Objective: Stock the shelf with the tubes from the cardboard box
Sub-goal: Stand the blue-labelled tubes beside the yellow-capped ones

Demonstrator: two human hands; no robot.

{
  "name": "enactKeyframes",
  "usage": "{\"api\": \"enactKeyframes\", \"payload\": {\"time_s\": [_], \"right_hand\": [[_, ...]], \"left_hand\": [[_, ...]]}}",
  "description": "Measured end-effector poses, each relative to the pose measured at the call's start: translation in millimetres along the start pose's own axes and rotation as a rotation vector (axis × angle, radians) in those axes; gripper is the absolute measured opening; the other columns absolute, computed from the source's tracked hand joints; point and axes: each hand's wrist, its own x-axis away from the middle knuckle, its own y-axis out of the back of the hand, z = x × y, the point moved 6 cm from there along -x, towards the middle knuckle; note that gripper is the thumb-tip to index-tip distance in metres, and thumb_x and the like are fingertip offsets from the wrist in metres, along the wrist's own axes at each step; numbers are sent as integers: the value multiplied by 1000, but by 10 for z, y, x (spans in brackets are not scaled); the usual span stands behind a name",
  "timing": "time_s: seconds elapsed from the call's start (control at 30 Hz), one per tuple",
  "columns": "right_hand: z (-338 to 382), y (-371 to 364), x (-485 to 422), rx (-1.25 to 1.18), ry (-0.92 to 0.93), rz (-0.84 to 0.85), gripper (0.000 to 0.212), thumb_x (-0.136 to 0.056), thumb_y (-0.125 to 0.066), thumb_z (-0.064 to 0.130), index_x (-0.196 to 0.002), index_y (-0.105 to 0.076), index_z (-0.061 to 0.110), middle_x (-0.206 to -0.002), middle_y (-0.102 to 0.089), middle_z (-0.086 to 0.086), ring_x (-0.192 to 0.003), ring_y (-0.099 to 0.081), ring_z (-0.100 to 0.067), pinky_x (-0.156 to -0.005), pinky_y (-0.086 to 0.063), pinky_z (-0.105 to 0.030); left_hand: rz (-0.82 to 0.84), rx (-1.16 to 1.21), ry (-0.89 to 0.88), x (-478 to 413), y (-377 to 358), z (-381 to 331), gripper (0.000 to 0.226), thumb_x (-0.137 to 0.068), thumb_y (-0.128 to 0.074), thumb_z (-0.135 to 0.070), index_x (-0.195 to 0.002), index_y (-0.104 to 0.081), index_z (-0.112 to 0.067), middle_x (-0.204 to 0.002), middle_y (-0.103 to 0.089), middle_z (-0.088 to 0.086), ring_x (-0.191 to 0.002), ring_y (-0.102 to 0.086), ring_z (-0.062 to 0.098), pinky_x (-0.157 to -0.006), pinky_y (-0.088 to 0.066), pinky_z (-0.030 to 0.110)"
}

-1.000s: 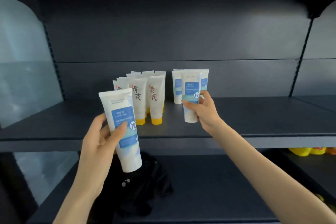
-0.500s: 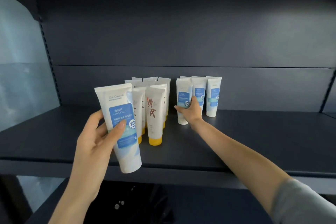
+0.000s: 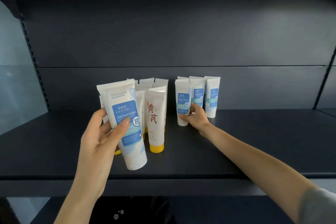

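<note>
The left hand (image 3: 99, 138) has its grip clamped on a blue tube (image 3: 127, 123), held tilted above the shelf (image 3: 236, 151). Behind it stand yellow-capped tubes (image 3: 156, 120). Further right, the right hand (image 3: 197, 117) has its grip closed around the front tube (image 3: 183, 102) of a blue-labelled cluster (image 3: 211, 96) standing on the shelf.

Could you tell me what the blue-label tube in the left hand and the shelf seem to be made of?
Blue-label tube: probably soft plastic, glossy; sheen and a flat crimped top end. Shelf: likely painted metal, matte dark grey; even, thin-edged surface, though the look leaves it open.
</note>
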Motion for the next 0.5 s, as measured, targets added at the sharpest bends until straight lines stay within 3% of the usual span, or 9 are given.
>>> {"api": "enactKeyframes", "payload": {"time_s": [0.23,0.5], "right_hand": [[27,-38,-9,52,-9,-63,48,-83,-71,13,-123,-46,6,-129,-55,-9,-122,-52,-22,-94,-45,-30],[158,65,96,92,-6,-137,48,-83,-70,9,-123,-43,6,-130,-49,-11,-120,-50,-23,-93,-44,-30]], "left_hand": [[20,13,-21,-11,112,-72,32,-75,-60,-25,-107,-59,-24,-103,-71,-7,-95,-68,11,-81,-53,49],[102,69,-43,-82,2,-112,34,-76,-60,-26,-110,-57,-28,-107,-70,-6,-101,-66,12,-77,-56,39]]}}
